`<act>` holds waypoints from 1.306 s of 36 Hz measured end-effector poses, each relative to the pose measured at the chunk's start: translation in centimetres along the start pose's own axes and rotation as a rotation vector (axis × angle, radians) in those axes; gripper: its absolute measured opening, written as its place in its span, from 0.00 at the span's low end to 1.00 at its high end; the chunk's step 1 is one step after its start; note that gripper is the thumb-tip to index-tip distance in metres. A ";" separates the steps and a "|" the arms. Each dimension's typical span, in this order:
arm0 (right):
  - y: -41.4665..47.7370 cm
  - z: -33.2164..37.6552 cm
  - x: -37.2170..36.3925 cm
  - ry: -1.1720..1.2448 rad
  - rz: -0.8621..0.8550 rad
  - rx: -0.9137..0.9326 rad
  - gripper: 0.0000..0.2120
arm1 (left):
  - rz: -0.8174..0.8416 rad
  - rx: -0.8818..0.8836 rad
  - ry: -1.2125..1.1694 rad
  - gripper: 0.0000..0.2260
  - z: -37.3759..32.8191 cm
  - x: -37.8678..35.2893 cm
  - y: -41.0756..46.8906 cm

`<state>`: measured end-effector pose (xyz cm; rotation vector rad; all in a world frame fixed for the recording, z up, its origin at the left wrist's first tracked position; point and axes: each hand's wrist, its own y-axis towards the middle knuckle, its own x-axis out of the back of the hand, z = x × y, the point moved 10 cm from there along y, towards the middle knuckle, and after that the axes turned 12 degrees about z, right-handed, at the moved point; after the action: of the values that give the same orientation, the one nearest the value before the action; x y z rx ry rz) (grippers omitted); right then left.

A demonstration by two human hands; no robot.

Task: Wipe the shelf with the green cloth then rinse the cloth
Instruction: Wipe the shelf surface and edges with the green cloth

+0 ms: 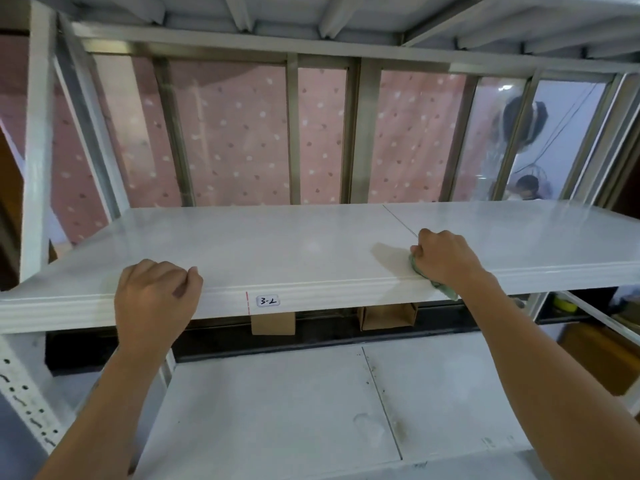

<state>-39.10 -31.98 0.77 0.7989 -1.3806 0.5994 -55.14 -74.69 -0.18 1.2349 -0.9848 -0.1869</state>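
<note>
Head view: right hand (446, 259) presses crumpled green cloth (440, 285) on glossy white shelf (277, 247).

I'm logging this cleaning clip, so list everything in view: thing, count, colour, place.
shelf: one, white, in front at hand height, bare except for the hands and cloth
label: one, white with handwriting, on the shelf's front edge
green cloth: one, bunched under the right hand at the shelf's front edge
lower shelf: one, white, stained, below
cardboard boxes: two, brown, behind, under the shelf
curtain: one, pink with dots, behind the window bars
left hand: one, gripping the shelf's front edge
right hand: one, pressing the cloth on the shelf
</note>
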 end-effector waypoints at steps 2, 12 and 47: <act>0.1 1.5 -0.1 0.000 0.007 0.035 0.13 | -0.002 0.028 0.027 0.21 1.8 0.1 -0.8; -0.8 17.9 -0.2 0.001 0.037 0.227 0.12 | -0.094 0.178 0.077 0.16 9.5 3.8 -4.4; -6.1 58.1 3.1 0.436 0.222 0.915 0.05 | -0.087 0.129 0.026 0.06 15.4 5.3 -6.8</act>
<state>-69.78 -81.76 3.36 1.1397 -0.7543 1.5369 -60.41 -91.27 -3.21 1.3963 -0.9332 -0.1774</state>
